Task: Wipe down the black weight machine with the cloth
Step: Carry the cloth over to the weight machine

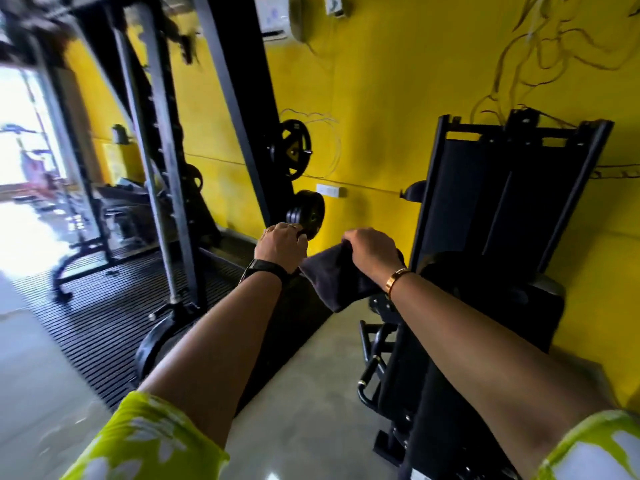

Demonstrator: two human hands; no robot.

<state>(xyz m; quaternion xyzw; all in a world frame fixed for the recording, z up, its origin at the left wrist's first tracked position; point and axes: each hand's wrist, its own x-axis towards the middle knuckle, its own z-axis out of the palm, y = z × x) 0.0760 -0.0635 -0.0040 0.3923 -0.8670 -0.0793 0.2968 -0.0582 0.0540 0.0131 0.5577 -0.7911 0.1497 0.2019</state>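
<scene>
A: Where is the cloth (pixel 337 282)?

B: Just left of the black weight machine (pixel 485 209), held in the air beside its lower frame. It is dark, soft and thick like towelling. It hangs in a loose fold, with its long axis running down from the right hand (pixel 372 252) to a blunt point.

A: And the hands?

B: They are apart, side by side. The right hand's fingers are curled over the cloth's upper edge and grip it. The left hand (pixel 280 245), further left of the machine, also has curled fingers. I cannot tell whether it holds a corner of the cloth or anything else, because the knuckles hide it.

A: What does the machine look like?

B: It is matte black metal: two flat upright posts joined by a crossbar on top, with a dark panel and slim rods between them. Its long axis stands upright but leans in this wide view. A rounded padded part sits low at its front, with glossy tube bars beneath.

A: What is lost?

B: The right forearm covers much of the base, and the bottom edge of the view cuts it off.

A: Around it?

B: A smooth yellow wall (pixel 381 98) is behind it. To its left are round black weight plates (pixel 306 214) on a tall black rack (pixel 242 109), which is blurred. The rack stands on a ribbed black mat (pixel 104 306), and a pale polished floor (pixel 304 375) lies nearer.
</scene>
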